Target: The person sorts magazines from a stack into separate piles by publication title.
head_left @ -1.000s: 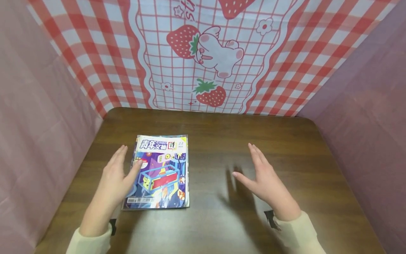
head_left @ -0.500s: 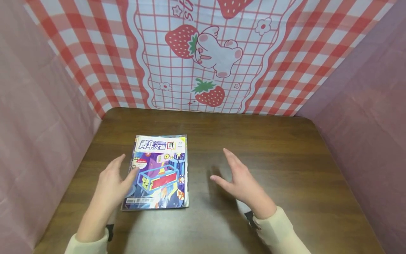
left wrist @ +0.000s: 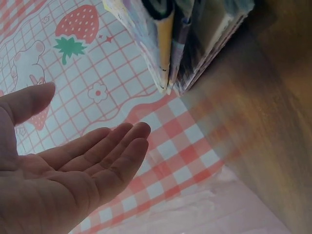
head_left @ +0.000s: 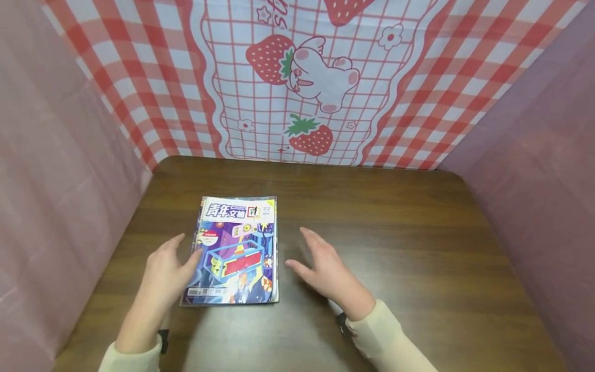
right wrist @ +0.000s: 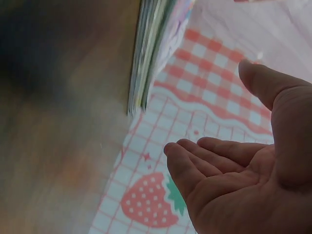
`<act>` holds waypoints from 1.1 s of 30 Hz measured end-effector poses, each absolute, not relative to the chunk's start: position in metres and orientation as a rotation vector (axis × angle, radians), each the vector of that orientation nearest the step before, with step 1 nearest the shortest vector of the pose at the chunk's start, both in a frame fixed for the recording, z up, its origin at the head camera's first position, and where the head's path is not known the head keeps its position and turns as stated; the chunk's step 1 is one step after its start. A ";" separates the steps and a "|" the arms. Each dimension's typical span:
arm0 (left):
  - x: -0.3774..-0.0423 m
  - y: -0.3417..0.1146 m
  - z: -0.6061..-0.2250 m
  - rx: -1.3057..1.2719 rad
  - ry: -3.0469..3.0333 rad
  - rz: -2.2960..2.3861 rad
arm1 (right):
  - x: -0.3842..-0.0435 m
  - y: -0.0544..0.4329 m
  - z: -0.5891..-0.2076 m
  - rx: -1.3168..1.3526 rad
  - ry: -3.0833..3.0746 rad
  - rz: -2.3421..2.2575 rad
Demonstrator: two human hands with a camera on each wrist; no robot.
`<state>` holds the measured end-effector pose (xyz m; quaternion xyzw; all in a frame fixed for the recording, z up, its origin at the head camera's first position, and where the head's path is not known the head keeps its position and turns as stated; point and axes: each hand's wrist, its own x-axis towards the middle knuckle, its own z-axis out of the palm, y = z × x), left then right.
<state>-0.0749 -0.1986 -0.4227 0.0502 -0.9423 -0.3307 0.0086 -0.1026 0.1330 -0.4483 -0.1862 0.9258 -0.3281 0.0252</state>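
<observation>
A stack of several magazines (head_left: 237, 258) lies on the left part of the brown table, the top one with a purple and blue cover. My left hand (head_left: 162, 274) is at the stack's left side, its thumb overlapping the cover's edge in the head view. My right hand (head_left: 327, 271) hovers just right of the stack, thumb and fingers spread apart. Both palms face inward and hold nothing. In the left wrist view the spines of the magazines (left wrist: 168, 48) show beyond the fingers. The right wrist view shows the page edges of the stack (right wrist: 146, 58).
The wooden table (head_left: 418, 232) has rounded far corners. A red-and-white checked cloth (head_left: 325, 103) with strawberries hangs behind it. Pink curtains (head_left: 69, 206) flank the left side, and a mauve curtain (head_left: 525, 206) the right.
My right hand has moved left, from well out over the table to close beside the magazines. My left hand has dropped slightly toward me. The magazines have stayed put.
</observation>
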 end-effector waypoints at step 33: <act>-0.082 -0.202 -0.439 0.322 -3.208 -0.978 | -0.102 0.077 -0.476 -0.362 2.770 -1.080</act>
